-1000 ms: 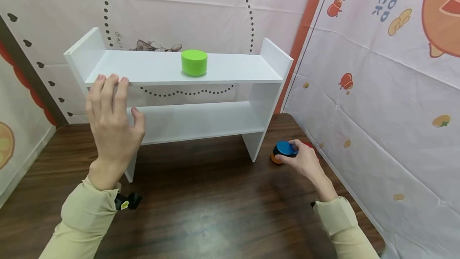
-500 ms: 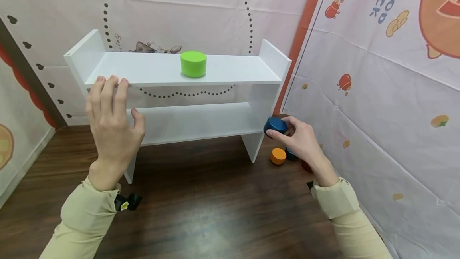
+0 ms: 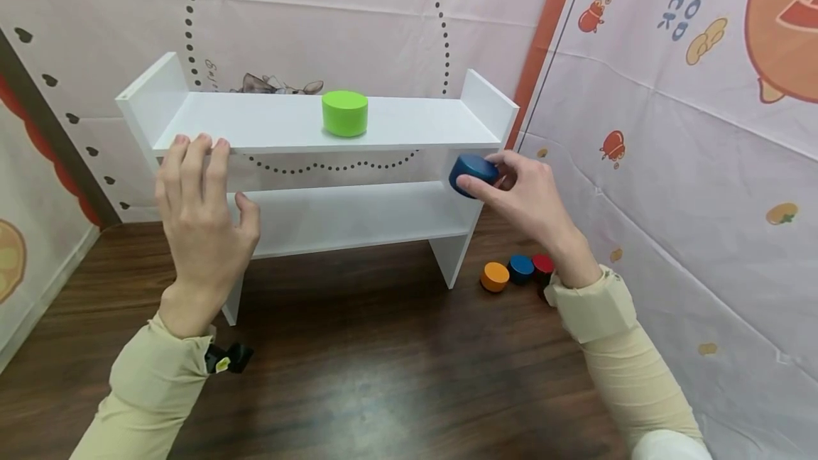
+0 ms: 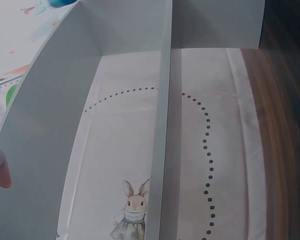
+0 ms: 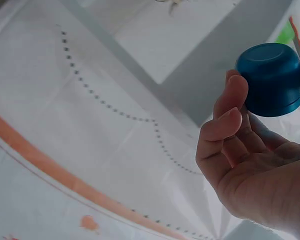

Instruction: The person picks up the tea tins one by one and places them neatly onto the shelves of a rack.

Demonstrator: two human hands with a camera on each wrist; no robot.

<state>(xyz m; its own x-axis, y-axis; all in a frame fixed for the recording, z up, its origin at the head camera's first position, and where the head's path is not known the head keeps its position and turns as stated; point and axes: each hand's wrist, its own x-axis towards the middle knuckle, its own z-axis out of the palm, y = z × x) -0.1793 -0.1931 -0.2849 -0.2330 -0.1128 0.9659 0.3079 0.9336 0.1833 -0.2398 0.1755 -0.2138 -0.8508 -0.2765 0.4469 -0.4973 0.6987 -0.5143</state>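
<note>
A blue round tin [image 3: 473, 174] is pinched between the thumb and fingers of my right hand [image 3: 535, 206], raised in front of the right side panel of a white two-tier shelf [image 3: 262, 123]. In the right wrist view the tin [image 5: 270, 82] shows a smooth, rounded end and a seam near its lower edge. My left hand [image 3: 201, 233] is spread with fingers extended, its fingertips at the front edge of the top tier on the left. A bright green round tin [image 3: 345, 116] stands on that top tier, near its middle.
On the brown wooden table [image 3: 358, 360], right of the shelf, sit an orange tin [image 3: 495, 278], another blue tin [image 3: 520, 270] and a red tin [image 3: 543, 264], partly beside my sleeve. A printed cloth [image 3: 677, 197] hangs close along the right side.
My right hand has lifted the blue tin off the orange one and carried it up and left to near the top tier. The left hand stays in place.
</note>
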